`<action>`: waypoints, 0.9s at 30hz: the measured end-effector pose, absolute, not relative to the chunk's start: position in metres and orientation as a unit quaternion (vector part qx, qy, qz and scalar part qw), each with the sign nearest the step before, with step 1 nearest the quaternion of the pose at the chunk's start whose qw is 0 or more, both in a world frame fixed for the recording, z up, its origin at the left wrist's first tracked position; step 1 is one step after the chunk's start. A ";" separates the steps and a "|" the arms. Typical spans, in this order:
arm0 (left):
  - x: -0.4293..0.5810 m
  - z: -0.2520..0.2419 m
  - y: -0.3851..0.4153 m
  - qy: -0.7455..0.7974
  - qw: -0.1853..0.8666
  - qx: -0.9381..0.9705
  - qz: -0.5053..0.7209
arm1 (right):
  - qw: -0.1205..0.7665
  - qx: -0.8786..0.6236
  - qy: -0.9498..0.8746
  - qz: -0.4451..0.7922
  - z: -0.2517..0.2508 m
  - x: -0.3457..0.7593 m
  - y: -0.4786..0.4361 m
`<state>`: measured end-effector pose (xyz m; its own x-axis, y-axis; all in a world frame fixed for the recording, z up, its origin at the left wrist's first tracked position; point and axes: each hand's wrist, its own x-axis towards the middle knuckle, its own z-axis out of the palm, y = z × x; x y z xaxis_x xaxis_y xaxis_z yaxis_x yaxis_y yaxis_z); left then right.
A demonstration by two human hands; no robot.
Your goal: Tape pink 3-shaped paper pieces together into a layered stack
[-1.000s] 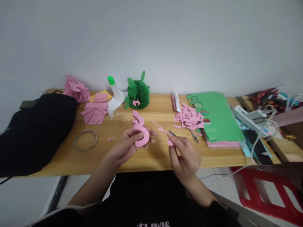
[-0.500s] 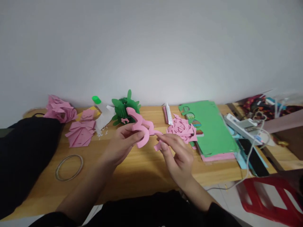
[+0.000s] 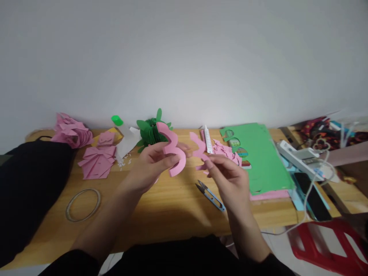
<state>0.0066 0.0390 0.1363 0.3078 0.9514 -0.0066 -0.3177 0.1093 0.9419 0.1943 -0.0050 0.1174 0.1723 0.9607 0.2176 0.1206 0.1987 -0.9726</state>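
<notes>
My left hand [image 3: 153,163] is closed on a wavy pink paper cutout [image 3: 172,145] shaped like a 3, thumb in front and fingers behind. Between the thumb and fingers of my right hand [image 3: 230,176] is a thinner wavy pink paper strip [image 3: 199,145], apart from the left piece. Below the hands, a pair of blue-handled thread snips [image 3: 212,196] lies on the wooden table [image 3: 161,214]. Behind my left hand stands a green folded-paper ball [image 3: 151,132] with leaf shapes. A pile of pink paper scraps [image 3: 225,150] is partly hidden behind my right hand.
On the left are crumpled pink paper [image 3: 71,132], folded pink paper [image 3: 97,161], a bangle [image 3: 83,205] and black cloth [image 3: 31,184]. A white tube [image 3: 208,140] lies near the wall. To the right are green sheets [image 3: 267,161], a power strip [image 3: 300,161] and a phone [image 3: 312,197].
My right hand has moved right, and its thin pink strip is now separated from the piece in my left hand. The thread snips have come into view beneath.
</notes>
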 end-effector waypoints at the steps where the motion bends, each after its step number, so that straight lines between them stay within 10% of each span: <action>1: 0.006 0.136 0.040 0.328 0.678 0.456 0.474 | 0.579 -0.511 -0.523 0.360 0.120 0.197 -0.003; 27: 0.011 0.127 0.043 0.324 0.773 0.370 0.401 | 0.490 -0.383 -0.483 0.616 0.140 0.178 0.017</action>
